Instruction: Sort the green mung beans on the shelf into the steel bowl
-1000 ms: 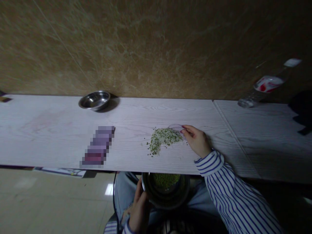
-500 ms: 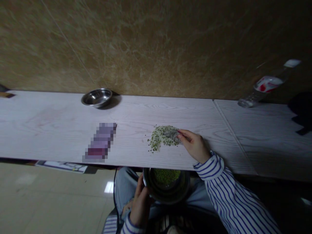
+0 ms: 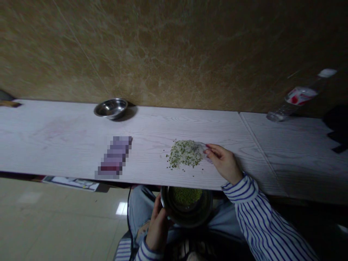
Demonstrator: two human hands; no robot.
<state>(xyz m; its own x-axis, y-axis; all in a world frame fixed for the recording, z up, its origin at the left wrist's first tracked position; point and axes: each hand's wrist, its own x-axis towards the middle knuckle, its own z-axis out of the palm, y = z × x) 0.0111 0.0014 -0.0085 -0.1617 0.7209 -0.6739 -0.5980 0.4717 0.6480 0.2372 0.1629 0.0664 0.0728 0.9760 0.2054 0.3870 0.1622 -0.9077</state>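
My left hand (image 3: pixel 158 221) grips the left rim of a metal bowl (image 3: pixel 191 219), which is in my lap just below the table edge. Green beans (image 3: pixel 187 196), which look like mung beans, lie inside it. On the table, a loose pile of green beans mixed with white grains (image 3: pixel 185 154) is spread out, with a few strays around it. At the pile's right end my right hand (image 3: pixel 224 163) pinches a thin, see-through plastic piece (image 3: pixel 200 147). Its far edge reaches the pile; its exact kind is unclear.
A second metal bowl (image 3: pixel 111 108) stands near the wall at the left. A blurred-out flat purple item (image 3: pixel 116 154) lies left of the pile. At the back right stands a clear plastic bottle (image 3: pixel 296 96), with a dark object (image 3: pixel 337 127) beyond it. The pale wooden table (image 3: pixel 152 170) has a seam.
My right hand has drawn the plastic piece rightward, toward the pile's edge. Beans and grains now cover the gap at the pile's lower middle. My left hand keeps its hold on the bowl.
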